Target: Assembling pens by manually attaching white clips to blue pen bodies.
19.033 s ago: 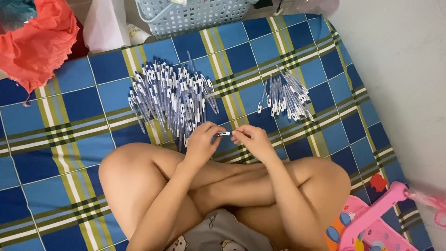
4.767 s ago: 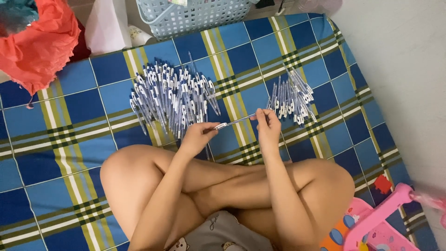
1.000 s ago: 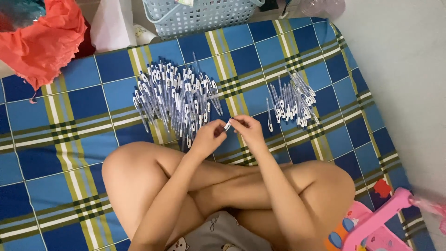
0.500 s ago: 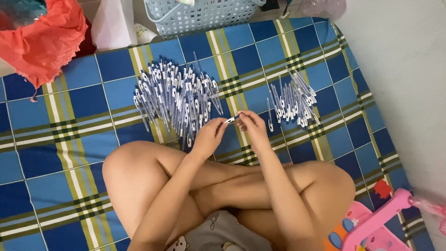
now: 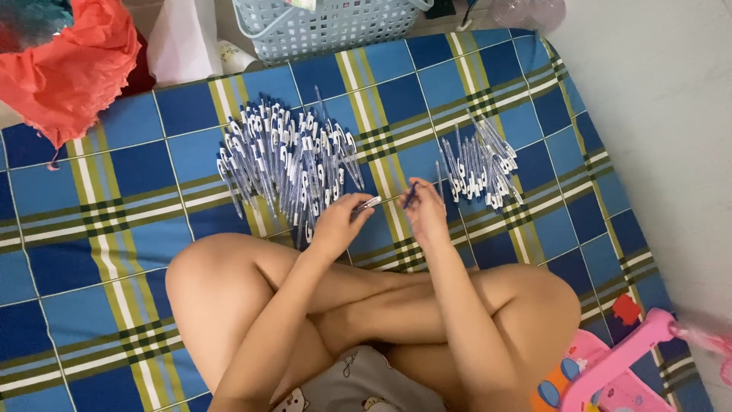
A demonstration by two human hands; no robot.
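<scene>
I sit cross-legged on a blue checked mat [image 5: 91,229]. My left hand [image 5: 339,225] grips a clear pen barrel [image 5: 367,203] that points to the right. My right hand [image 5: 424,210] pinches a small dark blue pen part [image 5: 410,196] a short way from the barrel's tip. A large pile of clear pens [image 5: 286,164] with blue and white ends lies just beyond my left hand. A smaller pile of pens [image 5: 480,168] lies right of my right hand.
A pale blue plastic basket [image 5: 335,23] stands at the mat's far edge, beside a white bag [image 5: 183,38]. Red-orange cloth [image 5: 69,65] is heaped at the far left. A pink plastic toy [image 5: 610,374] sits by my right knee. Grey floor [image 5: 663,114] runs along the right.
My hands, close together half a second ago, have drawn apart. The left keeps the barrel and the right now holds a dark blue part.
</scene>
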